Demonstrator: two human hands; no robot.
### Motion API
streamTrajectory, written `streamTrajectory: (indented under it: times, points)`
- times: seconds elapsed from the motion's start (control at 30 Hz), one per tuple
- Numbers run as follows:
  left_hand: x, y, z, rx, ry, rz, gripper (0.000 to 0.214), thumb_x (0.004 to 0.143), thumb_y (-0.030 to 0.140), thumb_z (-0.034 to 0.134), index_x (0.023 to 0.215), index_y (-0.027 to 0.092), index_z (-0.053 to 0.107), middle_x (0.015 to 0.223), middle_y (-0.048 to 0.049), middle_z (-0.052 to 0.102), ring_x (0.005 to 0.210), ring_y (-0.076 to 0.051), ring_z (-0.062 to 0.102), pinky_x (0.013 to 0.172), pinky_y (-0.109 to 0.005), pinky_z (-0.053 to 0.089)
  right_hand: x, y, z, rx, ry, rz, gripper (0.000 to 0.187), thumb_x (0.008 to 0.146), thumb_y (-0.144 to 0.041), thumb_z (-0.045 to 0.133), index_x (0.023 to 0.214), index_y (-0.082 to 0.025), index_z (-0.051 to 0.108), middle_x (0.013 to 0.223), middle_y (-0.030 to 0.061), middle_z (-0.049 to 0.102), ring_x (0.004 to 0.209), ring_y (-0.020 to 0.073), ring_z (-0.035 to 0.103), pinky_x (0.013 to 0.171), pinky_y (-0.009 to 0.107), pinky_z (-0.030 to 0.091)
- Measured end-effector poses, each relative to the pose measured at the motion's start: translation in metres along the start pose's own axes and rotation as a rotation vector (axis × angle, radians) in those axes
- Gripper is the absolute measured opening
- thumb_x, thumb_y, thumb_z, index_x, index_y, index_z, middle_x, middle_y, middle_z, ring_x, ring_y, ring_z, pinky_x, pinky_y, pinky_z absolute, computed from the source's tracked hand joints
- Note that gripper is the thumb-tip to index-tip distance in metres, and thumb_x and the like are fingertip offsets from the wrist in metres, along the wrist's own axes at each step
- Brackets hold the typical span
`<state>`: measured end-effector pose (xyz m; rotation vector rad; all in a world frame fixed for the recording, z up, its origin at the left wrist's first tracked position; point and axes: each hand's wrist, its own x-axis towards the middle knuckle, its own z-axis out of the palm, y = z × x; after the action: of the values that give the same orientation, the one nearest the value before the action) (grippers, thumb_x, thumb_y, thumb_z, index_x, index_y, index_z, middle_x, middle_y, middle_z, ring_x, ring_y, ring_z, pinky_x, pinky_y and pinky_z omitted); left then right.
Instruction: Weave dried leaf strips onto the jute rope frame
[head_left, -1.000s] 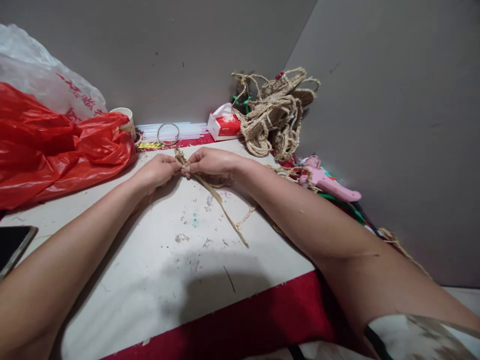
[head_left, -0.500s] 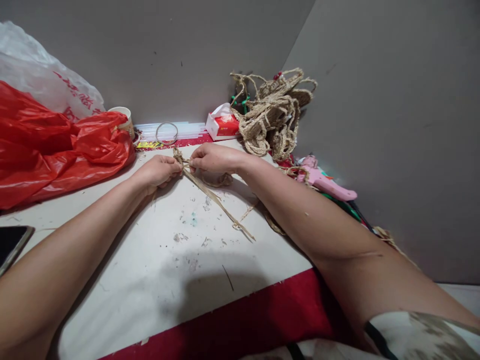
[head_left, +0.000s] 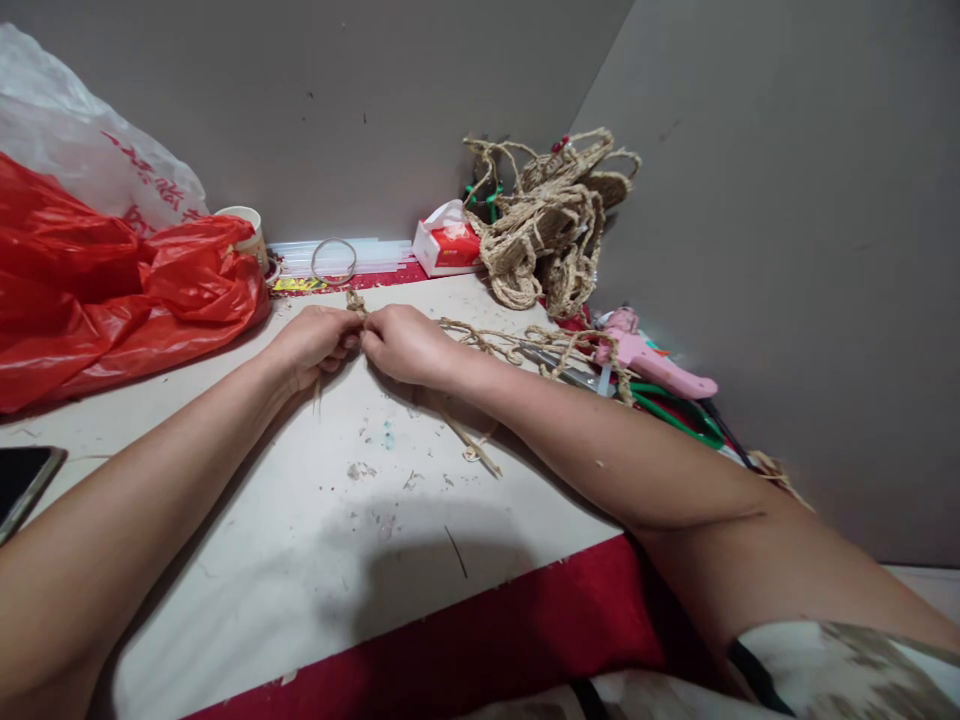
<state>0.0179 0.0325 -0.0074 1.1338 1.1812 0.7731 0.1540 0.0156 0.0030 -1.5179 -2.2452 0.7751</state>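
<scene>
My left hand (head_left: 321, 343) pinches a piece of braided straw cord (head_left: 355, 302), whose knotted end pokes up above the fingertips. Right against it, my right hand (head_left: 403, 345) is closed on the same cord, thumb and fingers meeting the left fingertips. From under the right hand a loose flat straw strand (head_left: 471, 440) runs down toward the right across the white board. More thin braided cord (head_left: 487, 340) trails off behind the right wrist. The exact grip between the fingers is hidden.
A heap of braided straw cord (head_left: 547, 220) rests against the wall beside a red tissue packet (head_left: 451, 245). Green-handled scissors (head_left: 675, 415) and a pink glue gun (head_left: 652, 362) lie right. Red plastic bag (head_left: 135, 300), paper cup (head_left: 251, 235), clear sticks (head_left: 375, 258) and phone (head_left: 28, 485) are left and back.
My right hand has come down and left to meet the left fingertips, covering more of the strand. The braided cord and scissors behind the right forearm show more now.
</scene>
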Motion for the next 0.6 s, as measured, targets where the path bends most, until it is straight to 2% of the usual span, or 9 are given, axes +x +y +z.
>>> streamTrajectory:
  times: [0.1,0.17,0.23,0.27,0.37,0.43,0.53,0.6]
  points:
    - [0.000,0.000,0.000,0.007,0.015,-0.008,0.025,0.068,0.010,0.056,0.049,0.016,0.040,0.039,0.0067,0.030,0.031,0.000,0.021,0.032,-0.014,0.010,-0.007,-0.004,0.001,-0.321,0.052,-0.125,0.024,0.086,-0.019,0.043,0.088,-0.012,0.065,0.095,0.0154,0.067,0.085,0.0232,0.060,0.073,0.031,0.042]
    - [0.000,0.000,-0.001,0.006,0.005,-0.029,0.025,0.068,0.007,0.055,0.049,0.015,0.042,0.038,0.0066,0.030,0.030,0.000,0.021,0.032,-0.014,0.010,-0.011,-0.005,-0.006,-0.347,-0.033,-0.195,0.023,0.087,-0.023,0.045,0.087,-0.012,0.066,0.090,0.0132,0.068,0.081,0.0212,0.060,0.069,0.029,0.042]
    - [-0.002,0.002,-0.001,-0.006,-0.004,-0.038,0.026,0.070,0.006,0.054,0.048,0.014,0.043,0.038,0.0066,0.029,0.030,0.000,0.021,0.032,-0.014,0.010,-0.012,-0.004,-0.018,-0.255,-0.085,-0.214,0.024,0.088,-0.030,0.050,0.080,-0.012,0.065,0.079,0.0093,0.066,0.072,0.0170,0.059,0.064,0.026,0.041]
    - [-0.002,0.003,-0.001,-0.016,-0.004,-0.041,0.026,0.071,0.007,0.055,0.048,0.014,0.043,0.038,0.0068,0.029,0.030,0.000,0.021,0.032,-0.014,0.010,-0.011,-0.002,-0.025,-0.179,-0.070,-0.191,0.028,0.088,-0.034,0.050,0.077,-0.012,0.063,0.072,0.0077,0.064,0.067,0.0150,0.057,0.061,0.025,0.040]
    - [-0.005,0.004,0.000,-0.039,-0.006,-0.044,0.023,0.075,0.008,0.055,0.054,0.013,0.049,0.040,0.0072,0.030,0.030,-0.001,0.022,0.032,-0.015,0.012,-0.003,0.006,-0.040,0.073,0.114,-0.059,0.038,0.092,-0.041,0.045,0.072,-0.011,0.059,0.060,0.0046,0.058,0.055,0.0107,0.052,0.055,0.022,0.040]
    - [-0.004,0.004,-0.001,-0.044,-0.031,-0.035,0.022,0.078,0.009,0.054,0.057,0.013,0.050,0.042,0.0071,0.031,0.031,-0.001,0.023,0.033,-0.015,0.013,0.004,0.012,-0.040,0.224,0.150,0.010,0.036,0.094,-0.039,0.044,0.072,-0.012,0.057,0.060,0.0039,0.058,0.051,0.0091,0.050,0.052,0.021,0.040]
    - [-0.003,0.003,-0.003,-0.048,-0.080,-0.021,0.022,0.080,0.012,0.055,0.059,0.013,0.049,0.044,0.0074,0.030,0.032,-0.001,0.022,0.034,-0.015,0.013,0.010,0.015,-0.028,0.456,-0.065,0.089,0.031,0.094,-0.033,0.045,0.071,-0.013,0.054,0.060,0.0025,0.058,0.046,0.0071,0.048,0.046,0.019,0.038]
    - [-0.002,0.003,-0.005,-0.037,-0.097,-0.019,0.019,0.081,0.013,0.055,0.062,0.013,0.050,0.045,0.0072,0.031,0.033,-0.001,0.022,0.034,-0.015,0.013,0.012,0.015,-0.021,0.571,-0.209,0.147,0.032,0.095,-0.032,0.045,0.069,-0.014,0.052,0.053,-0.0007,0.052,0.039,0.0053,0.041,0.040,0.018,0.032]
